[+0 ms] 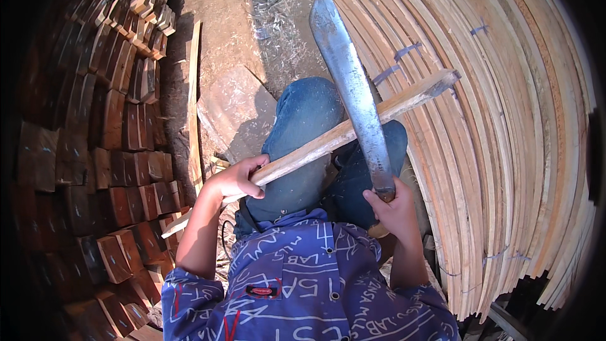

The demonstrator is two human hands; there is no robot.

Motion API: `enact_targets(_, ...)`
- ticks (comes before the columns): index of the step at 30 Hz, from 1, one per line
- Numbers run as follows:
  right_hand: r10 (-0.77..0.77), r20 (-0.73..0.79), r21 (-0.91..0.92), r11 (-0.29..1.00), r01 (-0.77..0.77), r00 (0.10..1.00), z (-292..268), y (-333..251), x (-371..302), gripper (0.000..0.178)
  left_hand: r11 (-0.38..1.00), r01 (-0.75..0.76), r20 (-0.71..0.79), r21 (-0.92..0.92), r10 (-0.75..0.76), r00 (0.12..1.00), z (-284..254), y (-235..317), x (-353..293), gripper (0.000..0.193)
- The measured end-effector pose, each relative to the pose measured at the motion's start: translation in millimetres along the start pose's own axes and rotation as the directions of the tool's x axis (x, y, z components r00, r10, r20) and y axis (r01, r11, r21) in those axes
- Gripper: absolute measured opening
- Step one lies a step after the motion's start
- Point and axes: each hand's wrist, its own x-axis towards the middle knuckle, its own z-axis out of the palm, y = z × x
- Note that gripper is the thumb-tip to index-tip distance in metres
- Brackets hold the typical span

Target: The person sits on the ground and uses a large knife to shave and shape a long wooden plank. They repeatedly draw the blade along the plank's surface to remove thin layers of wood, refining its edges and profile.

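A long wooden stick slants over my lap, its darker, blunt end up to the right and its thin pointed end down by my left forearm. Wrapped round its lower part is my left hand, closed. My right hand grips a machete low down, by the handle, which my fingers mostly hide. The broad grey blade rises away from me, tip at the top, and crosses over the stick. Whether blade and wood touch, I cannot tell.
Stacked timber with dark cut ends walls in my left side. On the right lie long pale wooden strips, tied in bundles with bluish bands. A flat board lies on the dirt ground ahead, near a thin upright lath.
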Motion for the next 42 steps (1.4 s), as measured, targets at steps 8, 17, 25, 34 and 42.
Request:
enact_targets(8,0.028,-0.068,0.174,0.985,-0.015,0.997,-14,-4,7,0.017,0.995,0.039,0.010,-0.092,-0.038,0.999,2,5,-1,0.040)
enact_targets(17,0.000,0.002,0.093,0.996,-0.001,1.000,-10,-12,-1,0.018,0.994,0.030,-0.017,-0.110,-0.032,0.999,5,2,-5,0.040)
enact_targets(25,-0.181,-0.095,-0.082,0.981,0.174,0.979,2,9,4,0.017,0.998,0.032,-0.019,-0.062,-0.033,0.999,2,2,1,0.042)
enact_targets(34,0.017,-0.075,0.150,0.989,-0.006,0.997,-20,-8,3,0.015,0.997,0.034,-0.055,-0.074,-0.038,0.998,9,8,-7,0.041)
enact_targets(42,-0.079,-0.024,-0.088,0.993,0.077,0.997,-2,11,-4,0.020,0.998,0.058,-0.034,0.004,-0.058,0.998,5,8,-4,0.044)
